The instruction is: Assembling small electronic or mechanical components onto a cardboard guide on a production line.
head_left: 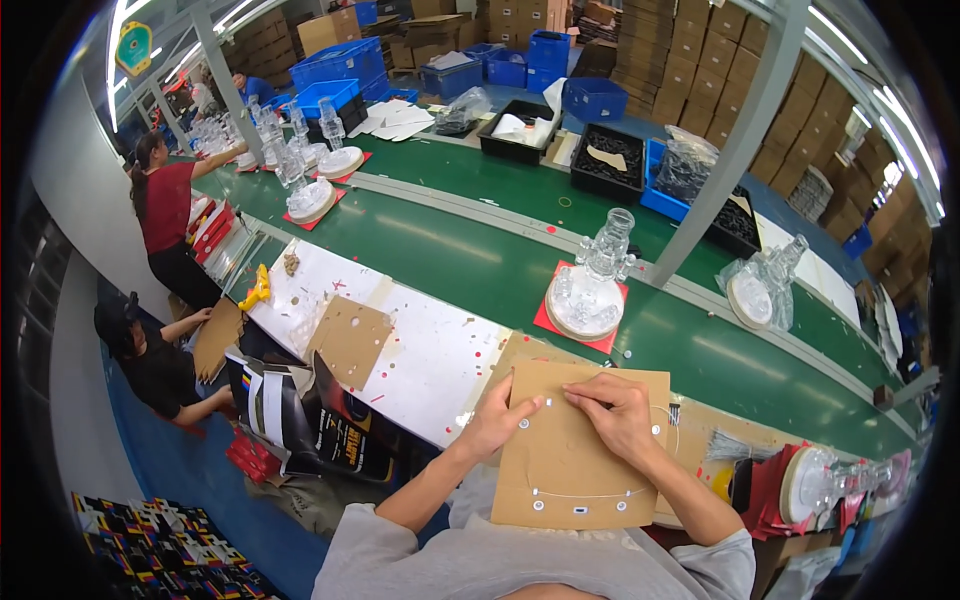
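A brown cardboard sheet is held up in front of my body, with small round silver discs near its corners. My left hand grips its left edge, thumb lying on the face. My right hand is closed in a pinch over the upper part of the sheet; what its fingertips hold is too small to make out. A thin white cord runs across the lower part of the sheet. Another loop of white wire shows at the right edge, by a small dark piece.
Beyond the sheet, a clear glass-like piece on a white round base stands on red sheet on the green conveyor. A bundle of white ties lies right. Left are a flat cardboard piece, yellow tape dispenser and two people.
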The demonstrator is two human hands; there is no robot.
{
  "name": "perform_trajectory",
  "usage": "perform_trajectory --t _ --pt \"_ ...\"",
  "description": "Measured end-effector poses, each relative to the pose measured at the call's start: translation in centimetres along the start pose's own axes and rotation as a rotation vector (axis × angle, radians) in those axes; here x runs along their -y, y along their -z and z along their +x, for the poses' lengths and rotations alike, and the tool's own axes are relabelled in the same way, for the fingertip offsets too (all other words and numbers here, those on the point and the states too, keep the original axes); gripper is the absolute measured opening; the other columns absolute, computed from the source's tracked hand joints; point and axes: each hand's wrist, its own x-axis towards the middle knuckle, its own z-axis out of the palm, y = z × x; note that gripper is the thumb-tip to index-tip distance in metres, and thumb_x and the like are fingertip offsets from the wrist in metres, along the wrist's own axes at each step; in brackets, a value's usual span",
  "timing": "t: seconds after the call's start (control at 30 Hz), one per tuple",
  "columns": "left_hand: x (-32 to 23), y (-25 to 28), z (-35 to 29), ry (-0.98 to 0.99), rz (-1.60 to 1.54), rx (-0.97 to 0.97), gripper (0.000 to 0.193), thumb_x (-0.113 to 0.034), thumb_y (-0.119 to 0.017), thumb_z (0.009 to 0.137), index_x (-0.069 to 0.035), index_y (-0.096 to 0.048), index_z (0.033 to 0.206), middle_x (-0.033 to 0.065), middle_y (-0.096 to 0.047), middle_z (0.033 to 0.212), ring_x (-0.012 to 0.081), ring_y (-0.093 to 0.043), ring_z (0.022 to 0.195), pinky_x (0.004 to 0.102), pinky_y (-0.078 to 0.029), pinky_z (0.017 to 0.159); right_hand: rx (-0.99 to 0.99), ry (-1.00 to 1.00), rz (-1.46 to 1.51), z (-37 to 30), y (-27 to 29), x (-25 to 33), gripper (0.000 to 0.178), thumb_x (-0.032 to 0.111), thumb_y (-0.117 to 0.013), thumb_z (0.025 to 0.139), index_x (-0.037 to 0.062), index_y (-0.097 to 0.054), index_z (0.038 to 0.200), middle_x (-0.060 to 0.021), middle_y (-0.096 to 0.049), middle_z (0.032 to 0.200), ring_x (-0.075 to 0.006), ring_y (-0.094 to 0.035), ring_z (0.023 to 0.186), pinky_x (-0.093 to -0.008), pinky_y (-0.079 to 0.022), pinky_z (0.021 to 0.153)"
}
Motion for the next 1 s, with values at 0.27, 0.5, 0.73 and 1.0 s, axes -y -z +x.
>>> perform_trajectory --t 0.27,0.5,0.73,1.0 --pt "0.4 -0.2 -0.1 -0.065 0.162 -0.047 0.042 -0.009 -0.060 0.099 0.001 -0.050 0.139 0.0079 -0.062 0.128 0.0148 -0.059 0.114 0.0307 -0.049 0.098 -0.008 0.012 0.020 0.0 -0.7 0.1 0.018 -0.001 -0.076 0.084 0.0025 -0.080 0.101 -0.0127 -0.075 0.082 -0.0203 -0.071 0.068 -0.0294 -0.055 0.062" --pt "-0.3 -0.5 0.1 -0.046 0.074 -0.051 0.044 -0.008 -0.061 0.098 0.001 -0.050 0.140 0.0089 -0.063 0.127 0.0138 -0.061 0.113 0.0304 -0.052 0.095 -0.006 0.119 -0.116 0.5 -0.2 0.5 0.011 0.000 -0.077 0.083 0.0019 -0.080 0.094 -0.0118 -0.074 0.084 -0.0223 -0.071 0.070 -0.0314 -0.057 0.065" --pt "0.1 -0.6 0.8 -0.056 0.098 -0.055 0.042 -0.007 -0.060 0.099 0.000 -0.051 0.139 0.0083 -0.064 0.126 0.0137 -0.061 0.112 0.0297 -0.051 0.095 0.166 0.307 -0.390 0.9 0.7 0.2 0.013 0.000 -0.073 0.079 0.0034 -0.078 0.091 -0.0095 -0.065 0.080 -0.0278 -0.067 0.069 -0.0392 -0.056 0.062" --pt "0.2 -0.5 0.6 -0.020 0.088 -0.059 0.042 -0.008 -0.061 0.099 0.001 -0.051 0.138 0.0089 -0.064 0.126 0.0137 -0.062 0.110 0.0301 -0.051 0.094 0.286 0.387 -0.542 0.8 1.8 0.6 0.020 0.002 -0.071 0.078 0.0022 -0.077 0.098 -0.0109 -0.062 0.084 -0.0289 -0.066 0.075 -0.0408 -0.055 0.065"
